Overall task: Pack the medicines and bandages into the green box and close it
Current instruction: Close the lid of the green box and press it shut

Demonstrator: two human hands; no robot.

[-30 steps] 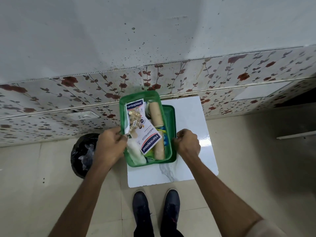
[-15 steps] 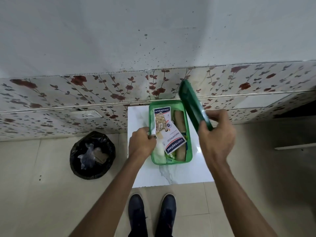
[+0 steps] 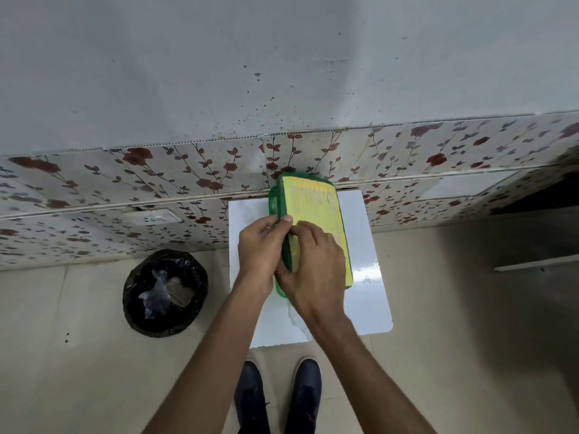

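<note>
The green box stands on the small white table near the wall. Its lid, green-rimmed with a yellow top, lies over the box and hides the medicines and bandages. My left hand holds the box's left side, thumb on the lid's rim. My right hand presses on the lid's near left part, fingers curled over its edge.
A black bin lined with a bag stands on the floor left of the table. The flowered tile wall runs right behind the table. My two dark shoes are at the table's front edge.
My right hand lifted the lid from the right side, swung it over and laid it on the box. The contents are now covered. My left hand stayed at the box's left edge.
</note>
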